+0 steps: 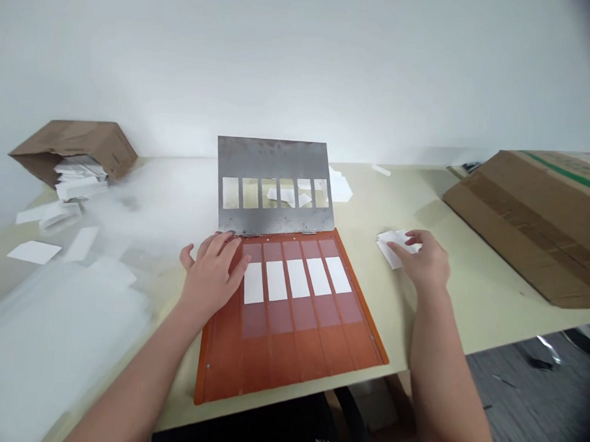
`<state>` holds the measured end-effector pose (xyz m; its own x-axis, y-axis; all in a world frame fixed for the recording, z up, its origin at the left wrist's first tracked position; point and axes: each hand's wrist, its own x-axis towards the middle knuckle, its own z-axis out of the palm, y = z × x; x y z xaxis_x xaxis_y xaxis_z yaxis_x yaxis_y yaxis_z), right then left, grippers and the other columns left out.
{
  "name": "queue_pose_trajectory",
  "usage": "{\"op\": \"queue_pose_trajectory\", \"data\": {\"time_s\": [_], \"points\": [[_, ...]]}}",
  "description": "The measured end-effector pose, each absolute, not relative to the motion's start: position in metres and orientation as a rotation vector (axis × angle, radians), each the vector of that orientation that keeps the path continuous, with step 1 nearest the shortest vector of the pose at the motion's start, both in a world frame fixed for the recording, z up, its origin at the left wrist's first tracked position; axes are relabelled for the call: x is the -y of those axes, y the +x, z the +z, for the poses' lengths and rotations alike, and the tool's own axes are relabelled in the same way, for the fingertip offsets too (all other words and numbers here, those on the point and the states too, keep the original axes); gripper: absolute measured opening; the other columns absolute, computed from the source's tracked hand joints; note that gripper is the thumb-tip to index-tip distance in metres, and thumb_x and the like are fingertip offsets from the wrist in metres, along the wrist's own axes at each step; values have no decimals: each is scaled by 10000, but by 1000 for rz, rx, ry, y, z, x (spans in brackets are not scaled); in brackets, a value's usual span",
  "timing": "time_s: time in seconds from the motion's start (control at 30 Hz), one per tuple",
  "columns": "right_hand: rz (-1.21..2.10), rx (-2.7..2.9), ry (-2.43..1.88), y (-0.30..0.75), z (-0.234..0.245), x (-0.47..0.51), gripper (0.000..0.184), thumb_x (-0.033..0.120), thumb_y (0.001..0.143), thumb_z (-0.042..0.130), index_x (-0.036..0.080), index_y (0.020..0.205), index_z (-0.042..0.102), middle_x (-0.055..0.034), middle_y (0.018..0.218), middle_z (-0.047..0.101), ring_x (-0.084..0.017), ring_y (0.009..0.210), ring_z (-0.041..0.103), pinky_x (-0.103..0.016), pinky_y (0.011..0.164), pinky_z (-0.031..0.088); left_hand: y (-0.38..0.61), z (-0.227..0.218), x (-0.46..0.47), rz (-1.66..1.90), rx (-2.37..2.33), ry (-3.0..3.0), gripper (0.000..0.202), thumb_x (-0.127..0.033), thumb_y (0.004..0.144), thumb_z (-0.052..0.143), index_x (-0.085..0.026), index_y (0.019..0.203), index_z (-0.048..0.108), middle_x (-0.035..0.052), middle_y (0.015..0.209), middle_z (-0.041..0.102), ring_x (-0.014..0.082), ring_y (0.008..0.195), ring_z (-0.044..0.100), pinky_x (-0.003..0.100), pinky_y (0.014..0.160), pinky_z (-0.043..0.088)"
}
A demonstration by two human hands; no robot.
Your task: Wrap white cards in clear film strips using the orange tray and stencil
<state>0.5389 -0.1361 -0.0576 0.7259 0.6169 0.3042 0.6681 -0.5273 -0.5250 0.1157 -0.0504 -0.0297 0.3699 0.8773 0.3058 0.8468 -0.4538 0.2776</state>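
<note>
An orange-brown board (290, 341) with lengthwise grooves lies on the table in front of me. Several white cards (297, 278) sit side by side in its grooves. A grey metal plate (273, 158) with a row of rectangular windows stands raised at the board's far edge. My left hand (213, 269) rests flat, fingers spread, on the board's upper left corner beside the leftmost card. To the right of the board, my right hand (423, 258) lies on a small pile of white cards (390, 243), fingers curled over it.
A tipped cardboard box (78, 145) spills white cards at the far left, with loose cards (33, 251) around it. A large flat cardboard box (534, 215) lies at the right. Clear plastic bags (50, 340) cover the near left. More cards (340, 187) lie behind the plate.
</note>
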Motion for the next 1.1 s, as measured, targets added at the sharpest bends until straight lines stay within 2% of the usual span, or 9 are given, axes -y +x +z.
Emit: {"op": "queue_pose_trajectory", "data": {"time_s": [0.1,0.2,0.33,0.43,0.5,0.6,0.77,0.93,1.1], "points": [[-84,1042,-2280,529,-57,132,361,533,677,714,260,907,656,-36,912,679,-203,716,535,-341,621,359,112,-29,49,615,-1522,2556,315,-338,979,412,-266,1151,666,110,1353,608,323,1274,531,602,1094,183],[-49,1270,-2055,502,-48,121,325,529,754,665,240,903,650,-37,858,666,-175,651,522,-348,656,422,107,-32,46,629,-1392,2588,279,-294,980,425,-270,1103,674,83,1305,641,285,1234,565,576,1104,161],[211,1767,-1678,436,-18,104,311,472,852,631,249,1068,626,-50,981,690,-201,788,627,-340,702,490,104,-39,40,711,-1337,2557,236,-245,970,452,-265,1042,676,53,1215,686,237,1153,610,529,1087,162],[351,2062,-1484,382,1,95,320,445,891,602,261,1151,577,-64,1091,695,-251,980,654,-395,827,504,106,-43,39,726,-1345,2523,235,-225,964,458,-261,1052,673,52,1219,683,234,1146,608,502,1057,198],[427,2190,-1435,352,3,92,280,409,905,590,264,1140,541,-68,1139,688,-265,1051,639,-422,867,490,107,-44,39,701,-1334,2541,258,-202,963,444,-257,1082,666,60,1232,678,242,1184,587,492,1042,207],[349,2288,-1346,324,-8,90,298,386,885,613,255,1128,503,-71,1128,692,-288,1122,603,-493,973,402,108,-44,39,684,-1275,2600,316,-139,953,414,-256,1113,659,61,1245,678,246,1228,561,488,1037,189],[205,2353,-1319,315,-31,94,467,499,831,656,231,1168,475,-92,1109,695,-336,1207,552,-566,1055,242,105,-47,37,777,-1250,2471,356,-71,921,396,-254,1063,666,37,1197,690,215,1139,592,435,951,249],[185,2345,-1355,319,-34,95,520,590,851,602,238,1212,475,-83,999,695,-351,1213,545,-568,1053,204,103,-53,37,865,-1354,2328,360,-19,809,423,-238,946,673,23,1096,699,203,1036,598,395,839,285],[186,2373,-1358,320,-35,95,567,625,844,601,242,1243,472,-92,1047,688,-360,1213,537,-578,1064,190,104,-50,38,843,-1303,2387,368,-14,780,430,-243,897,694,6,1052,720,200,992,603,410,837,268]]}}
